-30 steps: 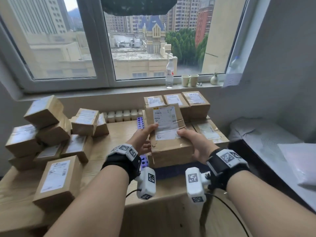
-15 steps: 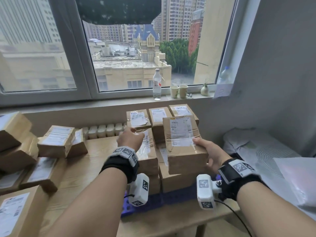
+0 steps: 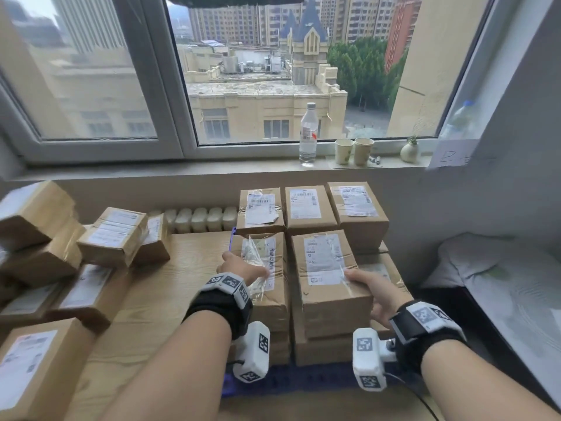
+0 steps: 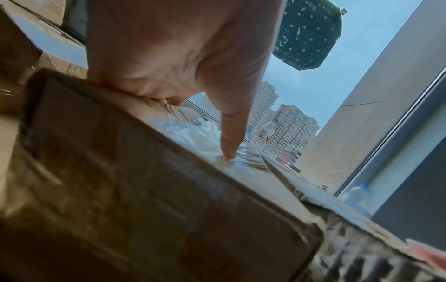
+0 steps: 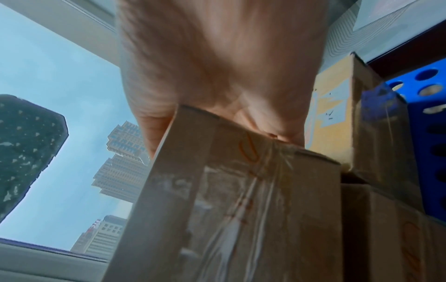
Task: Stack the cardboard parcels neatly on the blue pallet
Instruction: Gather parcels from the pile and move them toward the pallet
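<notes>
Brown cardboard parcels with white labels stand in stacks on the blue pallet (image 3: pixel 303 381), whose holed side shows in the right wrist view (image 5: pixel 429 133). My right hand (image 3: pixel 373 287) grips the top parcel (image 3: pixel 328 268) of the front right stack at its near right corner, thumb on top. The right wrist view shows that hand (image 5: pixel 229 66) wrapped over the parcel's (image 5: pixel 241 209) upper edge. My left hand (image 3: pixel 243 268) rests on the front left stack's top parcel (image 3: pixel 273 305). In the left wrist view its straight thumb (image 4: pixel 231 137) presses the crinkled label; the other fingers are hidden.
Loose parcels (image 3: pixel 115 238) lie piled on the wooden table (image 3: pixel 188 253) to the left, one (image 3: pixel 36 369) at the near left. A back row of parcels (image 3: pixel 306 208) stands against the wall. A bottle (image 3: pixel 308 132) and cups (image 3: pixel 353 151) stand on the sill. Bedding (image 3: pixel 501 284) lies right.
The parcel held in both hands has moved right and down onto the front right stack. My left hand let it go and now rests on the left stack.
</notes>
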The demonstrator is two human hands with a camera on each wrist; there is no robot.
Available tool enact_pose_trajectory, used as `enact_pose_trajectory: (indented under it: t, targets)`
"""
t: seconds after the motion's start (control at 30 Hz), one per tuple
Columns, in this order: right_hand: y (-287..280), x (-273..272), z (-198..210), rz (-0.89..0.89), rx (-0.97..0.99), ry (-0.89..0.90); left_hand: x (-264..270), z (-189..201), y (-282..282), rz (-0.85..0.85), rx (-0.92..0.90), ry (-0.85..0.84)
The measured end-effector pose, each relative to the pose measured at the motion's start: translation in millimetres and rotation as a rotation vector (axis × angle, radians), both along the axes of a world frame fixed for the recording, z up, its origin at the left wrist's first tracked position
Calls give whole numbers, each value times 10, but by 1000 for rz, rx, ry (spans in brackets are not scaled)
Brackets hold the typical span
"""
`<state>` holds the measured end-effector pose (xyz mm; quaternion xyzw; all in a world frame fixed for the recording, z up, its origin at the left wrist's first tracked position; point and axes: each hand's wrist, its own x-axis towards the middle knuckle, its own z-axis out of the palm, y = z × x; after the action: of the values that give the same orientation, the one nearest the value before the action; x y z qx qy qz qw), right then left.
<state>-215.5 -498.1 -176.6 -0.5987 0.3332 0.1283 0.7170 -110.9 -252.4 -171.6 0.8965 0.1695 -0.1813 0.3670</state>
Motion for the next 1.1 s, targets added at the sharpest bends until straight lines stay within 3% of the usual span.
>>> enact_pose_trajectory:
  t: [0.13,1.1]
  targets:
    - [0,110,-35,19,29,4,-17,20,-12,31,-9,18]
    - [21,306,69,183,-323,44,-137,145,-61,35,6,59]
